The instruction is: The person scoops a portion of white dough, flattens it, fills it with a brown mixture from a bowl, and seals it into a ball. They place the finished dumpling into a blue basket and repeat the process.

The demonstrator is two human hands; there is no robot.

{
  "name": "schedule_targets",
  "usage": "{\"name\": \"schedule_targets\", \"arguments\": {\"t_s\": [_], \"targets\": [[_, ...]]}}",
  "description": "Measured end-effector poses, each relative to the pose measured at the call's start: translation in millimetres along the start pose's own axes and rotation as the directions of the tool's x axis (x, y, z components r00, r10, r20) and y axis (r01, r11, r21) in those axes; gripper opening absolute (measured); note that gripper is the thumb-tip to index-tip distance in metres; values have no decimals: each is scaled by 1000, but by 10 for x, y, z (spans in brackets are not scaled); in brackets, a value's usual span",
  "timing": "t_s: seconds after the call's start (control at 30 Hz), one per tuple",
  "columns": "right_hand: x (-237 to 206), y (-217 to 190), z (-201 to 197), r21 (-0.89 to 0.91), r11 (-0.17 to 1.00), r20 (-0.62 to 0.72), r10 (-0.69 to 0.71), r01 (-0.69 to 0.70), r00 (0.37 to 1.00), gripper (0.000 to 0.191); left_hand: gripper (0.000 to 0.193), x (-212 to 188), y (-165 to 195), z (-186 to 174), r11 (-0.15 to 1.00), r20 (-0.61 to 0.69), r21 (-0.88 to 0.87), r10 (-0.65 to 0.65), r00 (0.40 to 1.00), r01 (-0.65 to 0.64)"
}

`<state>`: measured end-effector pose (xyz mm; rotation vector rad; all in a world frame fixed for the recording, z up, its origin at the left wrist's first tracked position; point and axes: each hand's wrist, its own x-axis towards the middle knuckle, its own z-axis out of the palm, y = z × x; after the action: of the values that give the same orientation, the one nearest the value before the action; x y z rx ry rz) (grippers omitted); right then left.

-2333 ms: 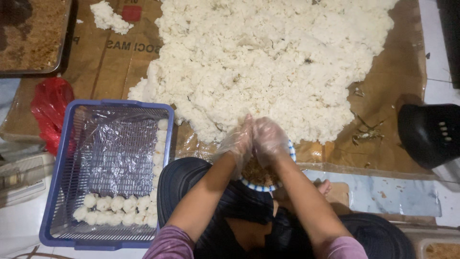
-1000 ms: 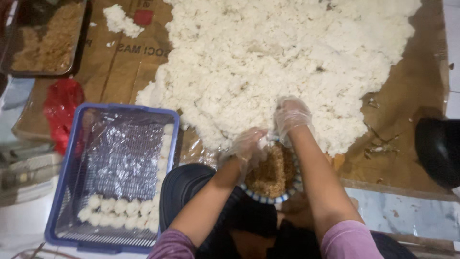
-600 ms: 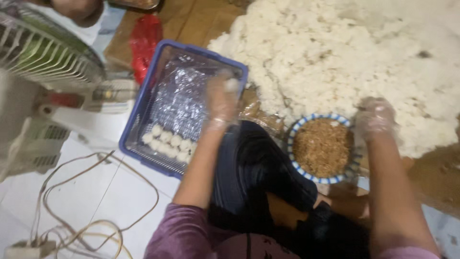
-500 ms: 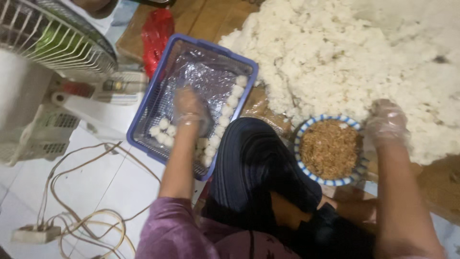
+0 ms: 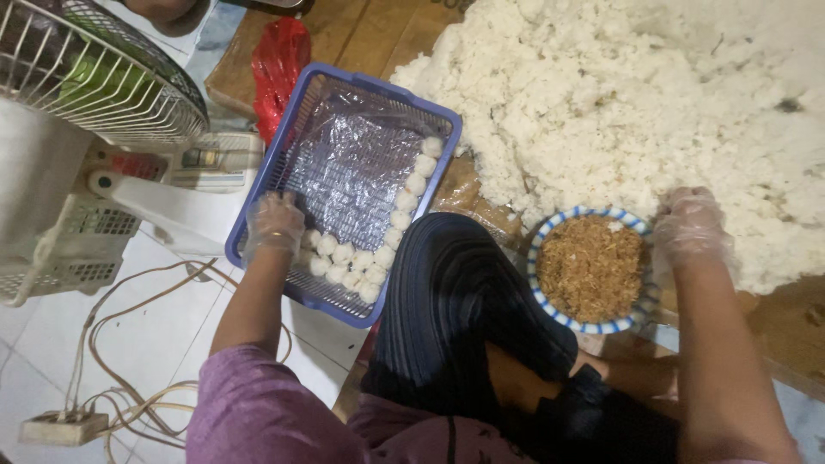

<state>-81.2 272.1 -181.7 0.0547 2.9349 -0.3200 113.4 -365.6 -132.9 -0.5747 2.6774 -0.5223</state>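
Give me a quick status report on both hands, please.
Left hand gloved, in blue basket beside rice balls. Right hand gloved, at rice pile beside bowl. Nothing blocking.

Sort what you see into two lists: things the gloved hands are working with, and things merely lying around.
In use: left hand, blue basket, white balls, right hand, rice heap, bowl of brown filling.

Lying about: fan, red bag, cables, power strip.

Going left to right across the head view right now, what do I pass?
Fan → left hand → blue basket with its rice balls → bowl of brown filling → right hand, at the edge of the white rice pile.
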Motion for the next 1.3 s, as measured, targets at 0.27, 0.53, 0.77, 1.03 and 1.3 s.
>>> {"name": "schedule_targets", "arguments": {"t_s": [0.27, 0.53, 0.77, 1.03, 1.3], "targets": [[177, 184, 239, -243, 963, -202, -172, 121, 964, 20, 35, -198, 105, -230, 999, 250, -12, 44, 967, -42], [146, 319, 8, -329, 938, 130, -71, 111, 989, 33, 41, -356, 192, -625, 994, 397, 4, 100, 913, -110], [-93, 447, -542, -350, 935, 149, -10, 63, 989, 37, 38, 113, 535, -1092, 990, 257, -124, 100, 961, -70], [-983, -996, -884, 642, 762, 21, 95, -86, 995, 29, 65, -610, 2695, -2292, -33, -74, -997, 412, 908, -66], [-1290, -1302, -988, 244, 942, -157, -196, 231, 968, 36, 70, -807, 3705, -2176, -61, 273, -880, 747, 607, 471]]}}
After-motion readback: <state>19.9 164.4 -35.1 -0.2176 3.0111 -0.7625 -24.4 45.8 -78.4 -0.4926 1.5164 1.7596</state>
